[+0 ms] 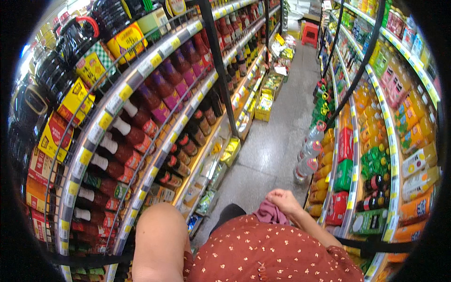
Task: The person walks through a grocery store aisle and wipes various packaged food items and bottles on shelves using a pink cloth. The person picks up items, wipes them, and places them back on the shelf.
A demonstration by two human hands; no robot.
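My right hand grips a crumpled mauve cloth in front of my belly. Of the left arm only the bent upper arm and elbow show; my left hand is out of view. The left elbow is beside a shelf rack of sauces, nearest the lower shelf edge with its price labels. Large dark plastic jugs line the upper left shelf. Below them lie rows of red-brown sauce bottles with white caps, and small dark jars with red lids.
Grey floor tiles run down a narrow aisle. Large clear bottles stand on the floor at right, beside a drinks rack with orange juice bottles. Cartons of packets line the left base. A red plastic stool stands far ahead.
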